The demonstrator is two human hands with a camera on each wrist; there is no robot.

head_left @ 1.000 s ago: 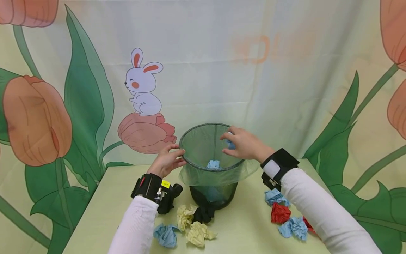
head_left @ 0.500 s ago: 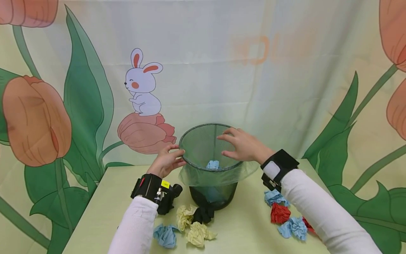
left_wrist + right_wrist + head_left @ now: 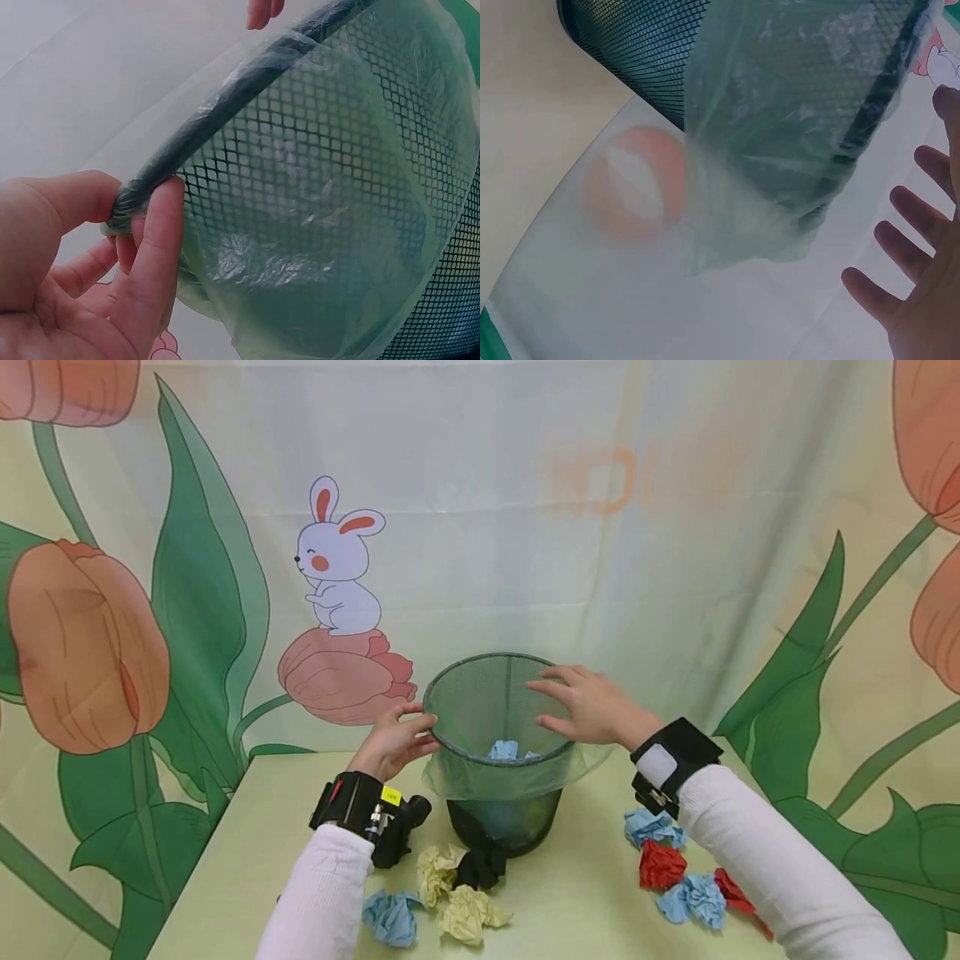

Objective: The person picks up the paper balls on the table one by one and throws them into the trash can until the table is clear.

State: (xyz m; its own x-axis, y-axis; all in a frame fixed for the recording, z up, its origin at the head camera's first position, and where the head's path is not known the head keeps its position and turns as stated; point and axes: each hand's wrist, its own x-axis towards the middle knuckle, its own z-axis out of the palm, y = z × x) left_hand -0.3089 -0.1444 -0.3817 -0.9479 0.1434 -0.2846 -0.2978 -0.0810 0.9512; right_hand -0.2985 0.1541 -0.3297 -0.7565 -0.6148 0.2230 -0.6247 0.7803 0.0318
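A black mesh wastebasket stands on the table, lined with a thin green plastic bag folded out over its rim. My left hand pinches the bag-covered rim at its left side, thumb and fingers on either side of it in the left wrist view. Over the rim's right side hovers my right hand, fingers spread and holding nothing; the right wrist view shows them apart from the rim. Inside the basket lie a crumpled blue paper ball and a smaller bit of blue paper, mostly hidden by the front rim.
Yellow paper balls, a black one and a blue one lie before the basket. To the right are blue balls and red balls. A printed curtain hangs behind the table.
My right hand has let go of a blue paper ball over the basket and shifted slightly right. A second bit of blue now shows inside. The left hand has stayed at the rim.
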